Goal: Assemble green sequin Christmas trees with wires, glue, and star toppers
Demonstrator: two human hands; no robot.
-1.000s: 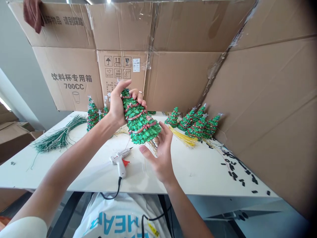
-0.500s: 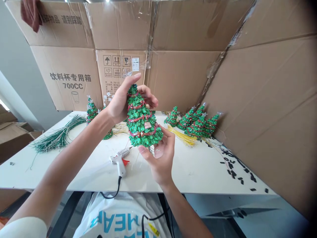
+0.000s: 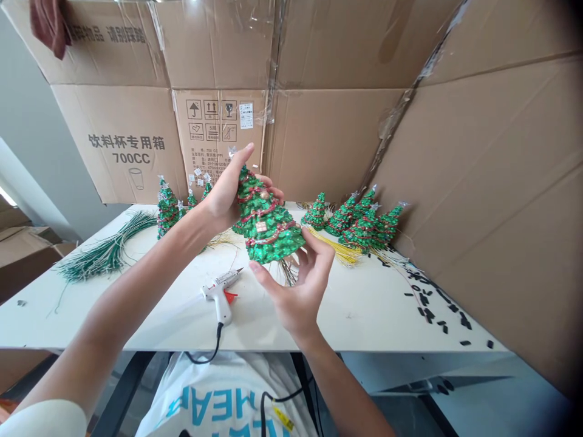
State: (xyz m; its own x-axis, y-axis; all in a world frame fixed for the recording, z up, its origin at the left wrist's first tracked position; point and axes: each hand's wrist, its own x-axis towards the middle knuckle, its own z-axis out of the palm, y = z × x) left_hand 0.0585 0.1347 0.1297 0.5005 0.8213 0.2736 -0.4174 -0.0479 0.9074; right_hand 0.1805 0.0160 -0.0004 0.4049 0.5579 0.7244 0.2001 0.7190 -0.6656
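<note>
Between both hands, above the table, I hold a small green Christmas tree ornament (image 3: 271, 221) with red garlands, a gold bead and a pink gift-like square. It tilts, its top leaning left. My left hand (image 3: 230, 191) wraps round the upper part, thumb along the tip. At the base my right hand (image 3: 300, 285) grips the lower edge between thumb and fingers. Thin wires (image 3: 288, 272) hang from the underside. Below, a white hot glue gun (image 3: 221, 294) with a red trigger lies on the table, its nozzle pointing right.
Several finished-looking trees (image 3: 364, 221) stand at the back right beside yellow wires (image 3: 339, 249); more trees (image 3: 167, 209) stand back left. A green wire bundle (image 3: 107, 252) lies on the left. Black bits (image 3: 426, 297) litter the right of the white table (image 3: 364, 315). Cardboard walls (image 3: 337, 139) surround it.
The tree in my hands has turned and tilted further, its base swinging right and slightly up. The wires under it show more now. The glue gun has stayed put.
</note>
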